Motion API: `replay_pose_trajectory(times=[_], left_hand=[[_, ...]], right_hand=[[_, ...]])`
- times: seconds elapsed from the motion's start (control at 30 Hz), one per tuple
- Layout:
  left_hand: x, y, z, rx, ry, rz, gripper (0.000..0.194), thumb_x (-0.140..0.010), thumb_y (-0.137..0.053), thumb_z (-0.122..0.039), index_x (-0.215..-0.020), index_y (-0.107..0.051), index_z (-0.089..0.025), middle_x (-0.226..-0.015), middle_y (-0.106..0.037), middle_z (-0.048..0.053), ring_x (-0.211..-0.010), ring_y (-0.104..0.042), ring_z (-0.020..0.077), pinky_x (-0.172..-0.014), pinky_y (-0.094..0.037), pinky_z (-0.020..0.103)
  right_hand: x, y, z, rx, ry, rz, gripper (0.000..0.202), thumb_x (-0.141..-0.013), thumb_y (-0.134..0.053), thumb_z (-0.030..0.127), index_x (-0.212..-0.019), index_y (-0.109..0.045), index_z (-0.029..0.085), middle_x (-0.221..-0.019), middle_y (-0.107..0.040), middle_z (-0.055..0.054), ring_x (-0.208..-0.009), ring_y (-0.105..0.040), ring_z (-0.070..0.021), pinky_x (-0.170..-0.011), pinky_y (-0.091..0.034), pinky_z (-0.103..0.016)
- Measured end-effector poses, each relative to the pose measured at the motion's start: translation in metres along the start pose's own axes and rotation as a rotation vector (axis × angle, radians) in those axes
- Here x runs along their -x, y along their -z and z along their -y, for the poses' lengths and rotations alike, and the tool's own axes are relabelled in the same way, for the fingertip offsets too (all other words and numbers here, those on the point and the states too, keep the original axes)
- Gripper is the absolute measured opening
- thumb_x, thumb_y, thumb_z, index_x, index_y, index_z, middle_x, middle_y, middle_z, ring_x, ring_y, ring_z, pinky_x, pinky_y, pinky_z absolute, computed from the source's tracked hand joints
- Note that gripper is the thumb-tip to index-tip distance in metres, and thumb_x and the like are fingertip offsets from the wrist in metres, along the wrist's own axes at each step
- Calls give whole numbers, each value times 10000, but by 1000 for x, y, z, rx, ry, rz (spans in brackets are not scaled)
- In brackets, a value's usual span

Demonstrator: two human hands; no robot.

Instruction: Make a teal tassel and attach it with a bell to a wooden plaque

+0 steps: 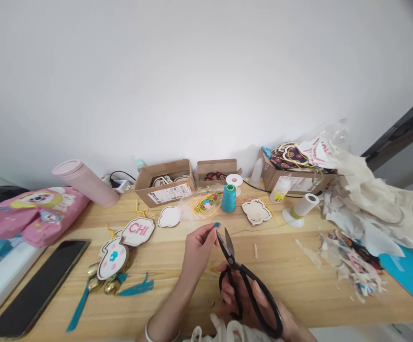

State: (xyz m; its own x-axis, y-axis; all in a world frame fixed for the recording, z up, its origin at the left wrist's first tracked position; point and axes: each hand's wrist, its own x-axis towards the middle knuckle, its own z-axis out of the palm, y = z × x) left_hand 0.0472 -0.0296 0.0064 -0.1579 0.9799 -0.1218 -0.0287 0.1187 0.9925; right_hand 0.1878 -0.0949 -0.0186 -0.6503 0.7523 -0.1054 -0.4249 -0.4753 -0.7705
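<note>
Near the middle of the table my left hand pinches a small bit of teal thread between thumb and fingertips. Only the tip of the thread shows above the fingers. My right hand is wrapped round the black handles of a pair of scissors. Its blades are parted and point up beside my left fingertips. Beyond my hands stands a cone of teal thread. At the left lie a flower-decorated fabric piece, brass bells, a teal tassel and a piece lettered CHI.
Cardboard boxes line the wall. A phone, a pink tumbler and a pink bag are at left. At right are a white roll on a stand, fabric scraps and piled white cloth.
</note>
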Motion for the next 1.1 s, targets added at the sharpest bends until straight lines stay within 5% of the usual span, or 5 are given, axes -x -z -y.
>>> replay_pose_trajectory(times=[0.43, 1.1], left_hand=[[1, 6, 4, -38, -49, 11, 249, -680, -565, -309, -803, -649, -109, -462, -468, -46, -451, -395, 64, -468, -334, 187], [2, 16, 12, -95, -109, 92, 264, -691, -556, -294, -868, -673, -137, -514, -507, -20, -517, -455, 91, -521, -378, 196]], right_hand=[[-10, 3, -10, -81, 68, -87, 438, -781, -403, 535, -1024, -452, 174, -716, -376, -8, -581, -347, -86, -392, -393, -150], [-9, 1, -3, -177, -33, -68, 455, -737, -430, 588, -954, -458, 190, -685, -340, 5, -534, -293, -71, -357, -321, -115]])
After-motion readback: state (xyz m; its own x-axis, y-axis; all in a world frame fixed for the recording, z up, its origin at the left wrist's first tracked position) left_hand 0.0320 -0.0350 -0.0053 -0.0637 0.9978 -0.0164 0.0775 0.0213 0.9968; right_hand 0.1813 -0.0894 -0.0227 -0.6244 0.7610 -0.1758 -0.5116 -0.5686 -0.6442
